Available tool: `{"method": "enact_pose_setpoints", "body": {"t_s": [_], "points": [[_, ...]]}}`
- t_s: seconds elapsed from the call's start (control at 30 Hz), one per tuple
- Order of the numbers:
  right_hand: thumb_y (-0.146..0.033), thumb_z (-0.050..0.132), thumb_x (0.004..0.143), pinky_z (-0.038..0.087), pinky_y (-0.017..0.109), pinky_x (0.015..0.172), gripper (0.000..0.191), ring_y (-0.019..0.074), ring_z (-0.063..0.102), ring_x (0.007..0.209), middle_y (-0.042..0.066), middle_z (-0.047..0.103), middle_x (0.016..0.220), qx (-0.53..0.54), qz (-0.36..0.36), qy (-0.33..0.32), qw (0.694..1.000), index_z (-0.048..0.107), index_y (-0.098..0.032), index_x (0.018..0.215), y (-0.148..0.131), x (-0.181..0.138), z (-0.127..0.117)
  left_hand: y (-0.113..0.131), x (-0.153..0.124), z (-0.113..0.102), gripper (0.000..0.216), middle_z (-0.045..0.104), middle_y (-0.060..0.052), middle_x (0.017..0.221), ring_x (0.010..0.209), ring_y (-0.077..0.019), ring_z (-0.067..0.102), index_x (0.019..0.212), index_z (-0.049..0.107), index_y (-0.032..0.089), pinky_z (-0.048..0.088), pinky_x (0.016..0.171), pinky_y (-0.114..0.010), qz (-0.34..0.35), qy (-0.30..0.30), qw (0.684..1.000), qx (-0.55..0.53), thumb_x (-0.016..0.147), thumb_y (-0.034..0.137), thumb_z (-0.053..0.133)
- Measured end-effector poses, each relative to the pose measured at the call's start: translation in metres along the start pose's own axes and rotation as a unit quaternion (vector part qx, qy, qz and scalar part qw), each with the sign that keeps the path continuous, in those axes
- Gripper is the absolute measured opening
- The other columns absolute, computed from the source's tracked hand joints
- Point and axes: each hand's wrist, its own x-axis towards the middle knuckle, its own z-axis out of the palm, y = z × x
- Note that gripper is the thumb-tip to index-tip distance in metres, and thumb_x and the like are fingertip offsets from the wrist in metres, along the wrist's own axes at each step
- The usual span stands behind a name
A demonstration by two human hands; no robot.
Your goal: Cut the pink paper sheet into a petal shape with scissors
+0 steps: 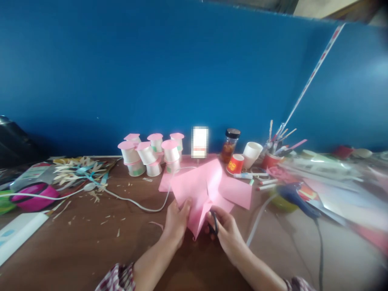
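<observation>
My left hand (178, 220) grips a sheet of pink paper (194, 184) by its near left edge, thumb on top. In my right hand (223, 226) is a pair of scissors (215, 222); only the dark handle loops show. The blades are hidden by the paper, which bends upward in a fold above them. A curled tip hangs at the paper's near end. Beneath and behind the held sheet lies more pink paper (166, 181) on the brown table.
Stacked white cups with pink tops (144, 153) stand back left. A dark-lidded jar (230, 145), a red paper cup (235, 164) and a white cup (252, 154) stand back right. A glue gun (298, 198) lies right, blurred. A white cable (136, 203) crosses the left side.
</observation>
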Motion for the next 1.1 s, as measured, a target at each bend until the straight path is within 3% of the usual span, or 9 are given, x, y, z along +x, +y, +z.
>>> {"method": "enact_pose_setpoints", "body": {"t_s": [0.37, 0.67, 0.93, 1.1], "points": [[-0.039, 0.068, 0.072, 0.032, 0.014, 0.035, 0.028, 0.0072, 0.046, 0.042, -0.005, 0.05, 0.049, -0.01, 0.008, 0.012, 1.0, 0.055, -0.015, 0.069, 0.007, 0.001, -0.001, 0.002, 0.0, 0.0, 0.033, 0.068, -0.01, 0.077, 0.07, -0.0221, 0.063, 0.089, 0.062, 0.01, 0.047, 0.056, -0.026, 0.0, -0.004, 1.0, 0.002, 0.071, 0.038, 0.063], [-0.041, 0.067, 0.073, 0.033, 0.016, 0.038, 0.032, 0.0089, 0.048, 0.047, -0.003, 0.051, 0.054, -0.001, 0.003, -0.015, 1.0, 0.062, -0.012, 0.086, -0.001, 0.0, -0.008, 0.004, 0.006, -0.008, 0.031, 0.067, -0.007, 0.071, 0.064, -0.0204, 0.061, 0.085, 0.061, 0.01, 0.046, 0.053, -0.026, 0.019, -0.029, 0.998, 0.056, 0.072, 0.038, 0.061], [-0.048, 0.065, 0.073, 0.03, 0.016, 0.039, 0.042, 0.0087, 0.047, 0.048, -0.002, 0.052, 0.055, 0.015, 0.001, -0.024, 1.0, 0.063, -0.012, 0.095, -0.004, 0.002, -0.014, 0.003, 0.007, -0.012, 0.03, 0.067, -0.008, 0.073, 0.063, -0.022, 0.062, 0.086, 0.059, 0.011, 0.048, 0.054, -0.029, -0.001, -0.093, 0.996, 0.016, 0.075, 0.039, 0.059], [-0.046, 0.067, 0.072, 0.031, 0.016, 0.04, 0.046, 0.0086, 0.047, 0.048, -0.002, 0.053, 0.055, 0.023, 0.006, -0.009, 1.0, 0.061, -0.012, 0.102, -0.006, 0.003, -0.015, 0.005, 0.005, -0.012, 0.029, 0.067, -0.007, 0.072, 0.062, -0.022, 0.063, 0.087, 0.059, 0.011, 0.048, 0.055, -0.029, -0.005, -0.101, 0.995, 0.007, 0.075, 0.037, 0.06]]}}
